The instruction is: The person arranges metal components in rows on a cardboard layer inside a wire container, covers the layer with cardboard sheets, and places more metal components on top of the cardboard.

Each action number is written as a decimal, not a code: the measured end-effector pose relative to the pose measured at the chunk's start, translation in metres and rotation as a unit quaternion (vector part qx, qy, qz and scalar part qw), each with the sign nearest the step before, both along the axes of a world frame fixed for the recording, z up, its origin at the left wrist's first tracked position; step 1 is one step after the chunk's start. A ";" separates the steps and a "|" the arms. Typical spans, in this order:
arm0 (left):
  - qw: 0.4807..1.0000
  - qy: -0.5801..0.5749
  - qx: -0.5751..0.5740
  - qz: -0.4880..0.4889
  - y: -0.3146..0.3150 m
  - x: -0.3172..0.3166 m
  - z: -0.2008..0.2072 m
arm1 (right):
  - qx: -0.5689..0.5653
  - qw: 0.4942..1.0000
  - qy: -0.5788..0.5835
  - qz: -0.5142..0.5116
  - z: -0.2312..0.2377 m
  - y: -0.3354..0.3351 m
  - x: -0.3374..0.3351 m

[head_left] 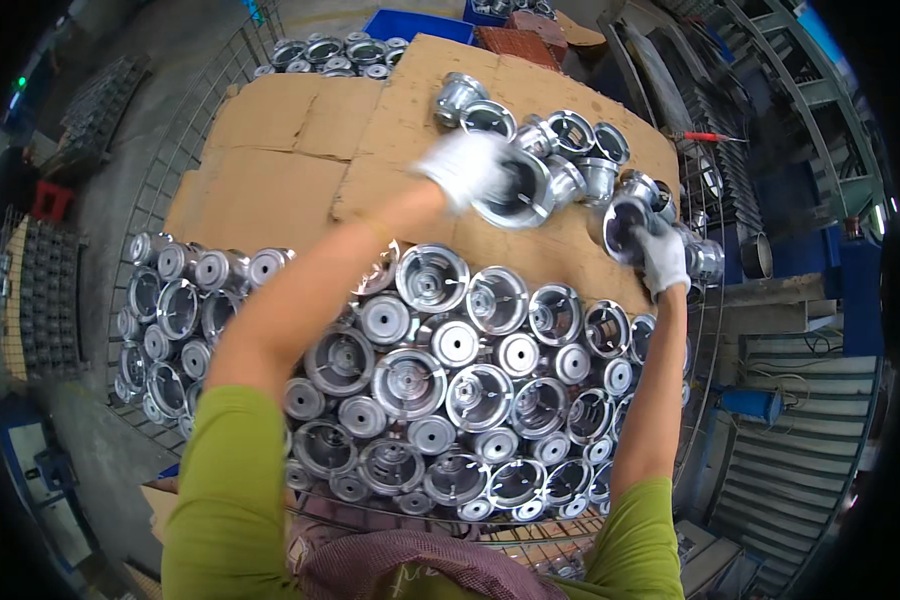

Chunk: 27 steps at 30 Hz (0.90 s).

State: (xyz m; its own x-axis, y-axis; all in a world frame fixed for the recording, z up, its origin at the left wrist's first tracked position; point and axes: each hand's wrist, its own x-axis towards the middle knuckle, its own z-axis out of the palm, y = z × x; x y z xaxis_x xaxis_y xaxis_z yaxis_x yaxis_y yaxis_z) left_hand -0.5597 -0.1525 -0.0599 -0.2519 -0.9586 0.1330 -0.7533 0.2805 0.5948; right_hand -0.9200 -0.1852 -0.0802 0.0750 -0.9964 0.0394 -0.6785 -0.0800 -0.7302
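Note:
My left hand (pixel 467 168), in a white glove and smeared by motion, reaches over the cardboard. It is at the rim of a shiny metal cup-shaped part (pixel 533 212), also blurred and raised, and appears to grip it. To the right, my right hand (pixel 664 256), in a white and grey glove, closes on another metal cup-shaped part (pixel 618 240), whose open mouth is tilted toward me. Beyond both hands, several loose cup-shaped parts (pixel 598 182) stand or lie on the cardboard sheet (pixel 270 195). Between my arms and below them are stacked rows of the same parts (pixel 410 383).
A wire mesh cage (pixel 182 135) surrounds the stack. More metal parts (pixel 335 52) and a blue bin (pixel 418 26) are at the far side. Racks of dark parts (pixel 45 290) stand left. A red-handled tool (pixel 703 136) and metal shelving (pixel 805 85) lie to the right.

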 end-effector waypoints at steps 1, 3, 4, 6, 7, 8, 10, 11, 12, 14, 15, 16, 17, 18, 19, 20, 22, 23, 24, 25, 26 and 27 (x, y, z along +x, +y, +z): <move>0.991 -0.089 0.077 0.065 0.010 0.041 0.024 | 0.016 0.996 -0.077 0.030 0.010 0.001 0.037; 0.978 0.014 0.157 0.135 0.036 0.146 0.031 | 0.066 0.983 -0.143 0.098 0.027 0.010 0.140; 0.972 0.014 0.186 0.144 0.050 0.186 0.032 | 0.101 0.980 -0.122 0.123 0.033 0.018 0.185; 0.958 -0.045 0.239 0.150 0.078 0.249 0.028 | 0.098 0.977 0.039 0.185 0.038 0.037 0.275; 0.955 -0.052 0.255 0.139 0.085 0.272 0.019 | 0.090 0.965 0.084 0.233 0.029 0.038 0.310; 0.951 -0.059 0.273 0.132 0.093 0.291 0.008 | 0.084 0.947 0.126 0.284 0.017 0.039 0.342; 0.935 -0.036 0.323 0.140 0.109 0.321 -0.014 | 0.086 0.917 0.206 0.332 0.006 0.047 0.400; 0.943 -0.031 0.309 0.120 0.112 0.325 -0.025 | 0.088 0.917 0.212 0.325 -0.004 0.046 0.413; 0.949 -0.027 0.296 0.101 0.115 0.329 -0.034 | 0.090 0.905 0.237 0.342 -0.016 0.046 0.424; 0.949 -0.010 0.294 0.111 0.116 0.337 -0.042 | 0.093 0.890 0.266 0.358 -0.029 0.049 0.438; 0.954 -0.030 0.287 0.079 0.118 0.340 -0.043 | 0.101 0.879 0.294 0.360 -0.030 0.051 0.443; 0.958 -0.050 0.278 0.048 0.119 0.340 -0.044 | 0.109 0.868 0.322 0.361 -0.030 0.052 0.446; 0.945 -0.023 0.323 0.038 0.126 0.337 -0.036 | 0.122 0.843 0.352 0.387 -0.026 0.055 0.453; 0.955 0.008 0.298 0.005 0.128 0.344 -0.057 | 0.123 0.842 0.355 0.386 -0.022 0.060 0.458; 0.957 -0.015 0.290 0.013 0.130 0.347 -0.062 | 0.140 0.833 0.356 0.399 -0.019 0.067 0.460; 0.959 -0.037 0.281 0.018 0.133 0.345 -0.062 | 0.159 0.824 0.358 0.410 -0.016 0.074 0.459; 0.952 -0.022 0.303 0.031 0.134 0.345 -0.059 | 0.159 0.821 0.358 0.417 -0.021 0.081 0.455; 0.944 -0.011 0.326 0.049 0.136 0.345 -0.056 | 0.161 0.825 0.359 0.405 -0.021 0.082 0.454; 0.945 -0.011 0.324 0.049 0.137 0.345 -0.060 | 0.164 0.830 0.359 0.395 -0.022 0.081 0.453; 0.961 -0.018 0.272 0.051 0.139 0.346 -0.067 | 0.182 0.821 0.376 0.390 -0.023 0.080 0.454; 0.974 -0.025 0.218 0.050 0.139 0.342 -0.067 | 0.182 0.822 0.376 0.387 -0.028 0.079 0.450; 0.970 -0.003 0.235 0.055 0.141 0.338 -0.065 | 0.163 0.836 0.360 0.381 -0.034 0.079 0.445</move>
